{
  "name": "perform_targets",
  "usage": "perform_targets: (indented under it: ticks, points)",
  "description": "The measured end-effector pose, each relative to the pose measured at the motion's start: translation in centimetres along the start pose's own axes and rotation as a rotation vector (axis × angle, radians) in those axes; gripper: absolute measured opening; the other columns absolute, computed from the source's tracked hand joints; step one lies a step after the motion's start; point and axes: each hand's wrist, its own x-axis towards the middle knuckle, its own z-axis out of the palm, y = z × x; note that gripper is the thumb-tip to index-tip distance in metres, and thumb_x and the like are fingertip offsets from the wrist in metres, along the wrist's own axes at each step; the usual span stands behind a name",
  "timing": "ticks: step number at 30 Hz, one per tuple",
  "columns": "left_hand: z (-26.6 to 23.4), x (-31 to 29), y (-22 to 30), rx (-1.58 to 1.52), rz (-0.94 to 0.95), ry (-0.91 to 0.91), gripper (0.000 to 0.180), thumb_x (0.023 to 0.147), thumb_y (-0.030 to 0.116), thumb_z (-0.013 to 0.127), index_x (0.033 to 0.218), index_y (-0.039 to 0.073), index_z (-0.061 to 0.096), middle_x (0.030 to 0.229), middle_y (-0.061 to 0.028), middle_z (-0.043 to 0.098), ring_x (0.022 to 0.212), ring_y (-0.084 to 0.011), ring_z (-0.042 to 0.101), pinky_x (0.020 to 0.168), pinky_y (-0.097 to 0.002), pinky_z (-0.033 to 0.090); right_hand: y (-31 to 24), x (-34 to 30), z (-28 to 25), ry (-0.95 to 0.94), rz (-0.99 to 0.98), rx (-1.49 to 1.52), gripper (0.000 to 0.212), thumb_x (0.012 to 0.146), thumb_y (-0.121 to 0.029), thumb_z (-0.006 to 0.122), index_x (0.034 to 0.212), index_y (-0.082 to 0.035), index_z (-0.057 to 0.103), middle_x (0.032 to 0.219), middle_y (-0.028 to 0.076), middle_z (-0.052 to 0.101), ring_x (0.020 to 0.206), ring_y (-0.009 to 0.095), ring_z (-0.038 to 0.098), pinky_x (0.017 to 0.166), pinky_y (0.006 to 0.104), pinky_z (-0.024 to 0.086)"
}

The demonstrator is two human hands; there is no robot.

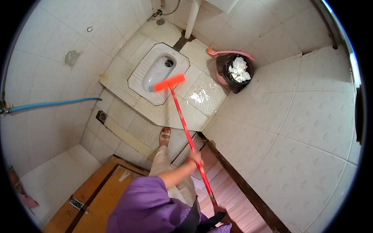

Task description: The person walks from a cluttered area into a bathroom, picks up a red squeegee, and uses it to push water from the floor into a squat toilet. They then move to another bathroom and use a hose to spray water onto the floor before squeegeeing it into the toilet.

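Note:
A long floor squeegee with a red handle and a flat orange-red head slants across the middle. Its head hangs over the lower right part of the white squat toilet; whether it touches the toilet, I cannot tell. My left hand is wrapped round the handle partway down. Lower, near the handle's end, my right hand grips it too, partly hidden by a dark strap. A small pool of water shines on the raised tiles right of the toilet.
Beside the right wall stands a black-lined bin full of white paper, a pink toilet brush behind it. A blue hose runs from the left wall. The raised platform's edge lies before my sandalled foot. A wooden door is lower left.

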Motion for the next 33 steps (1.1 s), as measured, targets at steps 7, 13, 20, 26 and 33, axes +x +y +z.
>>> perform_targets:
  ticks: [7,13,20,26,33]
  points:
    - [-3.9,-6.6,-13.3,0.324,-0.210,0.156,0.015,0.072,0.006,0.046,0.084,0.006,0.038,0.051,-0.0068,0.042,0.035,-0.0212,0.046,0.030,-0.0333,0.037,2.0,-1.0,4.4,-0.011,0.121,0.105,0.046,0.085,-0.045,0.032,0.073,-0.003,0.049,0.054,0.006,0.047,0.047,0.019,0.048,0.043,0.0320,0.038]
    - [-4.3,10.9,6.6,0.213,0.034,-0.026,0.008,0.074,0.014,0.048,0.072,0.005,0.048,0.055,-0.0095,0.050,0.045,-0.0226,0.052,0.035,-0.0330,0.039,-8.0,4.4,3.1,-0.119,0.074,0.332,0.048,0.085,-0.044,0.032,0.069,-0.002,0.048,0.051,0.005,0.045,0.043,0.017,0.045,0.040,0.0304,0.035]
    - [1.4,8.4,28.7,0.435,0.614,0.283,0.025,0.075,0.012,0.052,0.095,0.002,0.041,0.065,-0.0121,0.050,0.040,-0.0222,0.049,0.035,-0.0330,0.041,-25.1,13.0,0.3,-0.090,-0.297,0.514,0.042,0.086,-0.044,0.036,0.070,-0.006,0.043,0.044,0.001,0.037,0.030,0.010,0.033,0.029,0.0219,0.031]
    - [-3.6,13.5,28.4,0.710,0.422,0.221,0.031,0.079,0.023,0.043,0.103,0.004,0.042,0.086,-0.0166,0.054,0.077,-0.0289,0.055,0.062,-0.0374,0.045,-27.4,18.2,4.2,-0.334,-0.210,0.828,0.039,0.084,-0.047,0.040,0.078,-0.008,0.048,0.050,-0.002,0.039,0.035,0.009,0.037,0.031,0.0227,0.031]
    - [-9.0,4.0,11.5,0.867,0.240,0.308,0.034,0.074,0.009,0.046,0.104,0.002,0.033,0.090,-0.0250,0.054,0.086,-0.0391,0.053,0.073,-0.0430,0.044,-12.4,9.2,12.6,-0.138,-0.264,0.739,0.041,0.086,-0.045,0.037,0.066,-0.009,0.044,0.050,0.001,0.038,0.039,0.011,0.038,0.034,0.0242,0.028]
